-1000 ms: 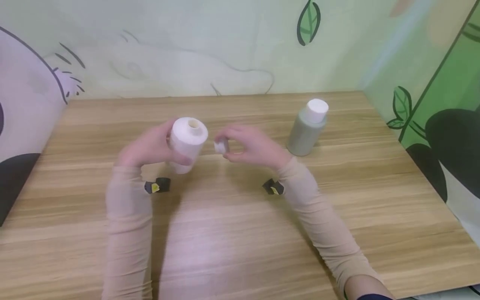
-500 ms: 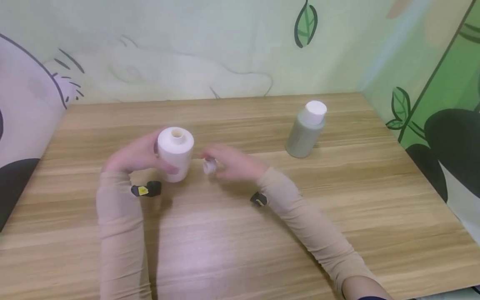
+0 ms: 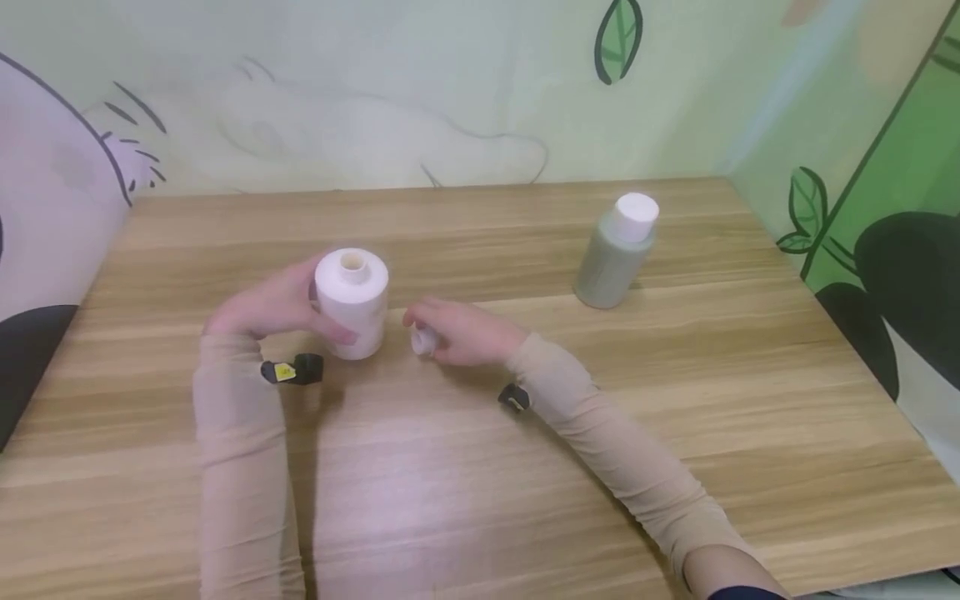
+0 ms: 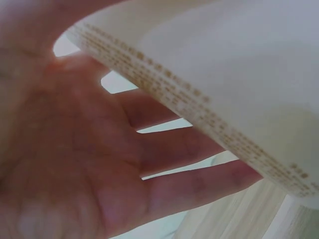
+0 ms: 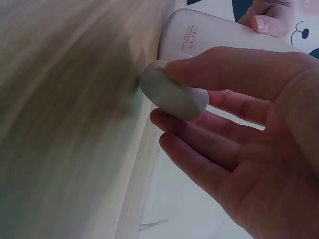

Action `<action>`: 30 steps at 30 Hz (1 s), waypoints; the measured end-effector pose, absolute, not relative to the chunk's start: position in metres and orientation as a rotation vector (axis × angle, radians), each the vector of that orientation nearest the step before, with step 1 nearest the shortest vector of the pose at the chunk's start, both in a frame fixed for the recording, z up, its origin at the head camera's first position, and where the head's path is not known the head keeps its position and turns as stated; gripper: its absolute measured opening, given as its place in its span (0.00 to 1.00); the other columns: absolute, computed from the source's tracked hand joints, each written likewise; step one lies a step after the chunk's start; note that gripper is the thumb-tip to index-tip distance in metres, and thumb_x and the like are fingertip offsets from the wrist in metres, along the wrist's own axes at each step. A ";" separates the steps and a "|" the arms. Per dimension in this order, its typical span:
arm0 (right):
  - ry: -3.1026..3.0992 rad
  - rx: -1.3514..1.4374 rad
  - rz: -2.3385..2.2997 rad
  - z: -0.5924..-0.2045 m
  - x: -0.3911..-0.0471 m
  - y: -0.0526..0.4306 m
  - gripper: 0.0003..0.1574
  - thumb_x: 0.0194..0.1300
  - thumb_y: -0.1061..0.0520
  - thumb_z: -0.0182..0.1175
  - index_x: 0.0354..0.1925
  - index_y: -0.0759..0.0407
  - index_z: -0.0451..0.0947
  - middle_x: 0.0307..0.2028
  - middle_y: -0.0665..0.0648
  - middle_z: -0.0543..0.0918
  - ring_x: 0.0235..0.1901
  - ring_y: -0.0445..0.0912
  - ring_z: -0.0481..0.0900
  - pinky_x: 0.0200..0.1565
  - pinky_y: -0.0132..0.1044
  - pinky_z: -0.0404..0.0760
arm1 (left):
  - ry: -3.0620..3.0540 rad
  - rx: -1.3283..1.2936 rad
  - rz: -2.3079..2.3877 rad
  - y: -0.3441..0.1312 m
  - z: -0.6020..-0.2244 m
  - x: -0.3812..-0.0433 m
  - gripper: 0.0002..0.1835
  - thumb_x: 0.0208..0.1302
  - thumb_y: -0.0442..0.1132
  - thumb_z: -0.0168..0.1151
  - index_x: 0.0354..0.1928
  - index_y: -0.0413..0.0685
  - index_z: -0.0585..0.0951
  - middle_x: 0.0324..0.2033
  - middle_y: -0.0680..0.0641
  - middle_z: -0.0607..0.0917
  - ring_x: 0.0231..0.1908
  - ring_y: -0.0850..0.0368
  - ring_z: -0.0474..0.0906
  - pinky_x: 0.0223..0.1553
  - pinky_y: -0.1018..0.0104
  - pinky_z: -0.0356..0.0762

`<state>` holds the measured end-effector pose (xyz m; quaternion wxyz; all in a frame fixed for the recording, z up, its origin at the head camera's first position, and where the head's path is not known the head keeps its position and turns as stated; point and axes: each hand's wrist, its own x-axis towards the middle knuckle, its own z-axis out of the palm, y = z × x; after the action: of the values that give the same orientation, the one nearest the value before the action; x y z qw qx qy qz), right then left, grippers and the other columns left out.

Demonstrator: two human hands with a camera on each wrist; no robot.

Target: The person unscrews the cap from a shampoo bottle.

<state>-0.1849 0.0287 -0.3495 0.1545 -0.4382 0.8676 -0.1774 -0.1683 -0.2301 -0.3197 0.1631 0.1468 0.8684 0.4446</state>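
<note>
A white bottle (image 3: 363,312) with an uncapped neck stands upright on the table at centre left. My left hand (image 3: 266,307) grips it around its left side, thumb across the near face. In the left wrist view, rows of small brown print run along the bottle (image 4: 239,59), and the fingers reach behind it. Just right of the bottle, my right hand (image 3: 468,332) pinches a small white bottle cap (image 3: 423,340) close over the tabletop. The right wrist view has this cap (image 5: 172,94) between thumb and fingertips, its rounded edge right by the wood.
A grey-green bottle (image 3: 611,267) with a white cap stands upright at the back right of the wooden table (image 3: 465,492). Behind the table rises a painted wall (image 3: 450,92). Black wrist cameras stick out below both sleeves.
The left hand has lowered the white bottle onto the table, slightly leftward. The right hand has come down and left with the cap. Over the last half second both have barely moved.
</note>
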 end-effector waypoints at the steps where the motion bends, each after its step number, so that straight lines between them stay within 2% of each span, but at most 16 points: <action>1: 2.488 -1.251 -0.504 -0.350 -0.185 0.029 0.32 0.57 0.67 0.63 0.60 0.61 0.69 0.56 0.59 0.77 0.57 0.51 0.77 0.61 0.40 0.76 | 2.473 0.426 1.272 -0.230 -0.320 -0.169 0.47 0.40 0.34 0.79 0.66 0.49 0.66 0.59 0.42 0.77 0.59 0.47 0.71 0.66 0.43 0.62; 7: 2.497 -1.218 -0.461 -0.353 -0.189 0.029 0.33 0.55 0.68 0.63 0.61 0.61 0.69 0.58 0.59 0.77 0.58 0.51 0.76 0.63 0.40 0.74 | 2.447 0.435 1.303 -0.234 -0.321 -0.168 0.47 0.39 0.32 0.80 0.65 0.49 0.67 0.57 0.45 0.78 0.56 0.52 0.72 0.65 0.50 0.64; 15: 2.499 -1.259 -0.415 -0.355 -0.190 0.028 0.33 0.53 0.69 0.64 0.59 0.59 0.70 0.56 0.57 0.78 0.58 0.51 0.77 0.63 0.40 0.74 | 2.409 0.431 1.326 -0.237 -0.322 -0.168 0.48 0.40 0.30 0.78 0.66 0.47 0.65 0.60 0.43 0.76 0.59 0.50 0.70 0.68 0.45 0.61; 22: 2.498 -1.241 -0.390 -0.357 -0.189 0.028 0.34 0.53 0.68 0.64 0.59 0.59 0.70 0.58 0.57 0.77 0.59 0.51 0.76 0.64 0.41 0.73 | 2.379 0.437 1.368 -0.239 -0.327 -0.169 0.46 0.40 0.29 0.78 0.64 0.46 0.66 0.56 0.47 0.77 0.55 0.61 0.73 0.67 0.51 0.62; 30: 2.493 -1.208 -0.391 -0.359 -0.189 0.029 0.34 0.54 0.67 0.64 0.60 0.59 0.70 0.57 0.57 0.76 0.59 0.51 0.75 0.64 0.41 0.73 | 2.348 0.410 1.376 -0.242 -0.331 -0.168 0.48 0.41 0.28 0.77 0.66 0.46 0.63 0.59 0.44 0.75 0.58 0.57 0.70 0.69 0.44 0.58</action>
<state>-0.1888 0.0286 -0.3588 0.1711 -0.4253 0.8780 -0.1378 -0.1685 -0.2424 -0.3307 0.1936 0.1461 0.8371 0.4904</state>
